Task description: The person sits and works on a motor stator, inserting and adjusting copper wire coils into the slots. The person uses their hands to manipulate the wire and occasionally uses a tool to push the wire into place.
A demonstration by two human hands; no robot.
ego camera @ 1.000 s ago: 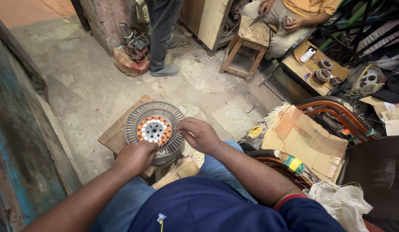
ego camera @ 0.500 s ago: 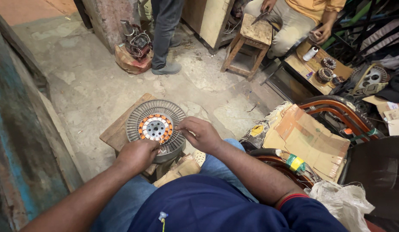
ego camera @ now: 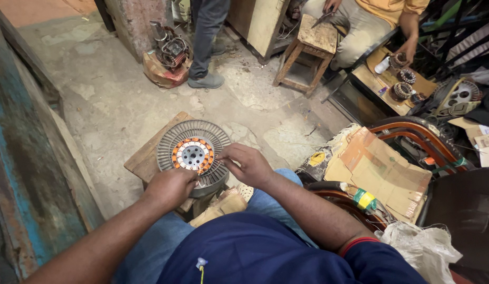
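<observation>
Stator (ego camera: 193,154), a round grey finned disc with a ring of copper-orange windings around a pale hub, lies flat on a small wooden stool (ego camera: 144,160) directly in front of the person's knees, windings facing up so they are open to both hands.

Head view: the left hand (ego camera: 170,188) rests at the near rim of the disc, its fingers curled down over the edge, apparently steadying the part against the stool. The right hand (ego camera: 249,164) comes in from the right side, its fingers pinched together at the ring of windings, seemingly gripping a fine wire or a coil end; what exactly sits between them is too small to tell. A piece of cardboard (ego camera: 222,206) is wedged under the near side of the stool, between the person's legs.

To the right, flattened cardboard sheets (ego camera: 378,171) lie heaped near a curved red frame (ego camera: 412,131). Farther off, another wooden stool (ego camera: 310,50) stands beside a seated co-worker, whose hand (ego camera: 407,50) reaches toward wound coils (ego camera: 402,89) on a low board. A second person's shoe (ego camera: 205,80) stands on the concrete floor (ego camera: 107,100) near a motor part on a sack (ego camera: 168,60).
</observation>
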